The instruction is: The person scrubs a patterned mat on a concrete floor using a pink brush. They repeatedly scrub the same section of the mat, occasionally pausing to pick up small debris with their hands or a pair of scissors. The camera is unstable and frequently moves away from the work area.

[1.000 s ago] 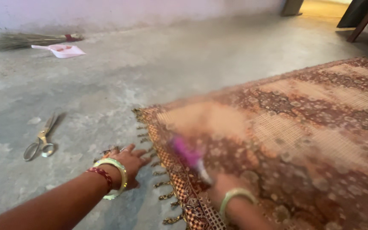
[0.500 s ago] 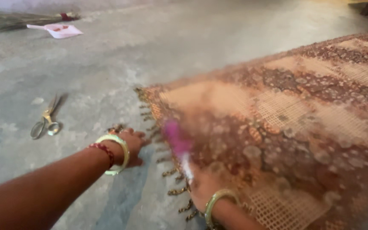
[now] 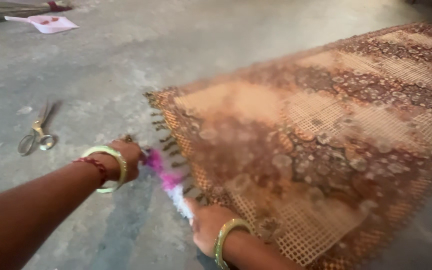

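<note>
A: What is held in the hands?

B: A pink-and-white brush, blurred [image 3: 168, 182], is gripped at its white end by the right hand [image 3: 210, 226], whose fingers are closed around it. The left hand [image 3: 126, 159] is seen from behind at the brush's pink end, touching it; whether its fingers are curled or spread cannot be told.

A: And the place of the brush?

B: It is laid across the fringed near edge of the brown patterned woven mat [image 3: 326, 145], just off the mat's left corner.

A: What differs from the picture half a second earlier?

B: The pink tip, then raised over the mat's edge, has been brought down to the left hand. The right hand has been shifted rightward along the edge.

A: The counts?

B: Two hands, one brush, one mat. Left of the mat, well apart, one pair of metal scissors [image 3: 36, 134] is seen on the grey concrete floor [image 3: 126, 55]. Farther beyond the mat's far left, one pink-and-white paper sheet [image 3: 43, 22] is seen beside one straw broom [image 3: 6, 10].
</note>
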